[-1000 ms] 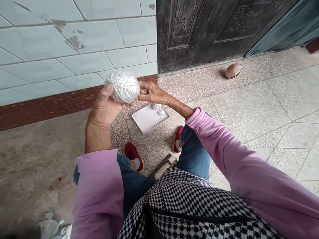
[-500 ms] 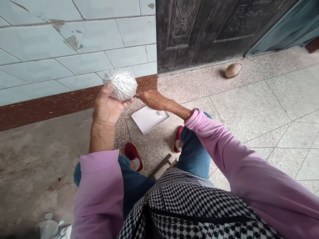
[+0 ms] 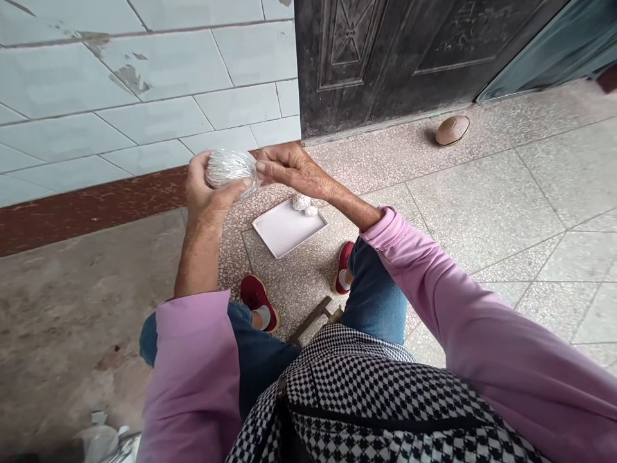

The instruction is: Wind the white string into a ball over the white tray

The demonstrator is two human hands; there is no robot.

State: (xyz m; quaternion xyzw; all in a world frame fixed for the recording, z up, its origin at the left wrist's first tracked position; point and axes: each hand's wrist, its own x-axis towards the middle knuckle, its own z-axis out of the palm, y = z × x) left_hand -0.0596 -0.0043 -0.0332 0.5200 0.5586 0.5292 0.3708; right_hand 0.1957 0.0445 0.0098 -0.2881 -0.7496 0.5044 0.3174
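A ball of shiny white string (image 3: pixel 232 171) is held up in front of the tiled wall. My left hand (image 3: pixel 205 196) is closed round it, thumb across the near side and fingers behind. Against the ball's right side, my right hand (image 3: pixel 292 168) has its thumb and fingers pinched together on the string; the exact strand is hard to see. Below both hands, a shallow white tray (image 3: pixel 284 235) lies on the floor. Small white balls (image 3: pixel 301 202) sit at its far right corner.
Behind the hands stand the tiled wall (image 3: pixel 144 138) and a dark panelled door (image 3: pixel 366 71). A brownish rounded object (image 3: pixel 452 130) lies by the doorway. Red shoes (image 3: pixel 258 299) flank the tray's near side. A clear plastic container (image 3: pixel 99 442) is at the lower left.
My left hand has turned, tipping the ball so its thumb now lies across the near side. My right hand has risen from below the ball to its right side. More small balls show on the tray.
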